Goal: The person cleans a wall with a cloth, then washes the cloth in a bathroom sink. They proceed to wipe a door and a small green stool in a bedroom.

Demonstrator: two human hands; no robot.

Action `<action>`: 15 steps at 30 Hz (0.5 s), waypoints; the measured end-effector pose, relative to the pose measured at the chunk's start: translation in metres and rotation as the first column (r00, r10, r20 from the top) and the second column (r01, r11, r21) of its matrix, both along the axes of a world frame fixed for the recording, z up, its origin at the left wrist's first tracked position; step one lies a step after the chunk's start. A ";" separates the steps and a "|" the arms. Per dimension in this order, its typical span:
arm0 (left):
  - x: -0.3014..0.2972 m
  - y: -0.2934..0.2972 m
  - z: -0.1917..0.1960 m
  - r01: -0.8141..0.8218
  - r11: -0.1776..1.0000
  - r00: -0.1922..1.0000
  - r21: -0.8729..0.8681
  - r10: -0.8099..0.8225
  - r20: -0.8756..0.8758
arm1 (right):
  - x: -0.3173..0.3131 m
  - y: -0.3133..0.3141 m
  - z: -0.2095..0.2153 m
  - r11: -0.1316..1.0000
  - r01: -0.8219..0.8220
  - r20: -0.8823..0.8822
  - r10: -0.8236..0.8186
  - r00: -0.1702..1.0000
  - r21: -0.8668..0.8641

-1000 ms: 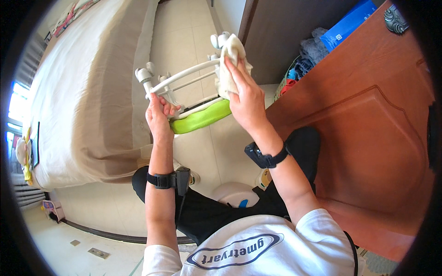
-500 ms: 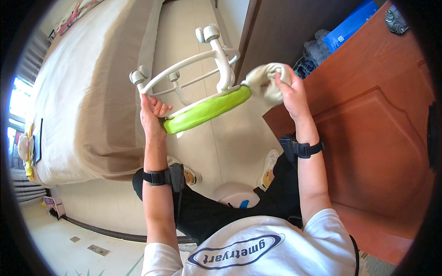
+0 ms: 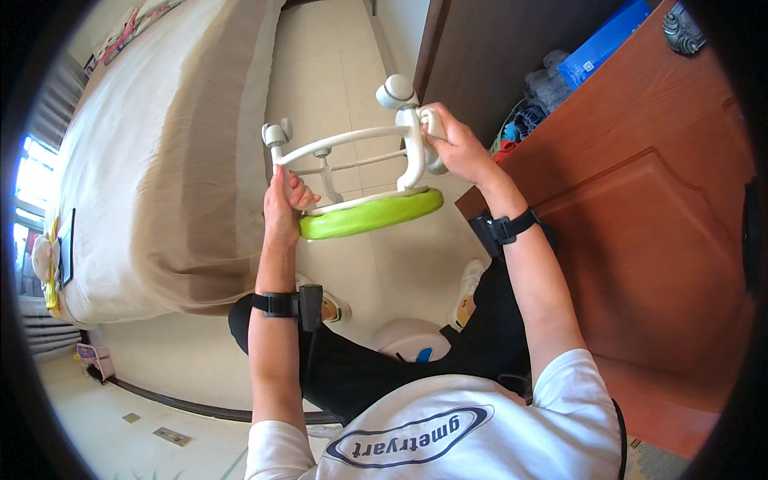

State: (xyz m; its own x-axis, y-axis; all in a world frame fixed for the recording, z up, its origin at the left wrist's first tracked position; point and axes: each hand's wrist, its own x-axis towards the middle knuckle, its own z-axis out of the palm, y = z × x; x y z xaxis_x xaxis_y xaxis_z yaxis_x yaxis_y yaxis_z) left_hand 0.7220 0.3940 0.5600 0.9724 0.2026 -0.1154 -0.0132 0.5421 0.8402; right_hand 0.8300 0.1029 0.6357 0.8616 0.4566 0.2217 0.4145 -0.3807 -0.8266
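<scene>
A small stool with a green padded seat [image 3: 372,214] is tipped upside down in front of me. Its white frame [image 3: 344,136] and caster wheels point up and away. My left hand [image 3: 286,204] is closed around the stool's left leg, close to the seat's edge. Bunched in my right hand [image 3: 460,148] is a cream cloth [image 3: 434,128], pressed against the right leg just below a white caster [image 3: 396,92]. The fingers of that hand are partly hidden behind the cloth and the leg.
A bed with a beige cover [image 3: 184,160] runs along the left. On the right stands a reddish-brown wooden door [image 3: 632,264], with a blue box [image 3: 604,48] and grey fluffy fabric [image 3: 548,84] behind it. A round pale object [image 3: 408,340] sits between my feet.
My right hand has brought the cloth from beside the seat up and left onto the right leg. The stool has shifted slightly right and turned, its seat now more level.
</scene>
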 end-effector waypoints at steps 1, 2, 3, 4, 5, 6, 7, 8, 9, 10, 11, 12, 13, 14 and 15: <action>0.000 0.001 -0.002 -0.004 1.000 1.000 0.019 0.005 -0.022 | 0.001 0.000 -0.001 0.999 -0.012 -0.009 0.012 1.000 -0.036; 0.001 0.005 -0.003 -0.006 0.999 0.999 0.048 0.008 -0.044 | 0.001 0.004 -0.001 0.998 -0.022 -0.018 0.021 1.000 -0.063; 0.004 0.013 -0.008 0.043 0.999 0.999 0.004 -0.043 -0.017 | -0.002 0.008 -0.001 1.000 -0.006 0.043 0.007 0.999 -0.010; 0.007 0.015 -0.012 -0.012 0.991 0.998 0.136 0.020 -0.053 | -0.003 0.012 0.000 1.000 0.005 0.092 -0.006 0.996 0.016; 0.008 0.011 -0.007 -0.063 0.961 0.992 0.268 0.089 -0.086 | -0.006 0.019 0.004 0.999 0.014 0.134 -0.019 0.991 0.042; 0.009 0.010 -0.004 -0.107 0.911 0.981 0.397 0.162 -0.108 | -0.009 0.025 0.008 0.997 0.021 0.176 -0.032 0.984 0.068; 0.011 0.020 -0.009 -0.084 0.851 0.981 0.519 0.163 -0.108 | -0.013 0.032 0.010 0.996 0.042 0.221 -0.058 0.974 0.073; 0.010 0.016 -0.006 -0.087 0.775 0.967 0.626 0.217 -0.134 | -0.017 0.035 0.012 0.994 0.087 0.250 -0.100 0.963 0.063; 0.008 0.011 0.005 -0.084 0.686 0.949 0.723 0.276 -0.152 | -0.022 0.040 0.013 0.990 0.129 0.280 -0.139 0.950 0.055; 0.005 0.007 0.013 -0.071 0.586 0.928 0.808 0.335 -0.162 | -0.026 0.045 0.012 0.984 0.170 0.310 -0.176 0.934 0.048; 0.004 0.008 0.018 -0.035 0.496 0.882 0.867 0.424 -0.207 | -0.027 0.051 0.011 0.985 0.170 0.317 -0.171 0.933 0.033; 0.003 0.008 0.017 -0.135 0.326 0.886 0.936 0.462 -0.033 | -0.030 0.057 0.011 0.982 0.191 0.343 -0.182 0.921 0.010; 0.001 0.008 0.015 -0.235 0.144 0.872 0.961 0.467 0.143 | -0.033 0.063 0.012 0.977 0.212 0.369 -0.193 0.909 -0.012; -0.003 0.007 0.014 -0.329 -0.041 0.842 0.943 0.440 0.313 | -0.037 0.070 0.012 0.972 0.232 0.393 -0.201 0.897 -0.033; -0.006 -0.004 0.029 -0.383 0.009 0.843 0.924 0.413 0.345 | -0.039 0.076 0.008 0.970 0.237 0.434 -0.193 0.880 -0.050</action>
State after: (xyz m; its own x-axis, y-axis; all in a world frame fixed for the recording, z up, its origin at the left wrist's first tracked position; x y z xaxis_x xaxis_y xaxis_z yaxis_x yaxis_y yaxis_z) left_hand 0.7156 0.3897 0.5890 0.6981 0.5087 0.5038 0.0996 -0.7658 0.6354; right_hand 0.7913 0.1792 0.6432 0.7750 0.3093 0.5511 0.6149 -0.5705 -0.5444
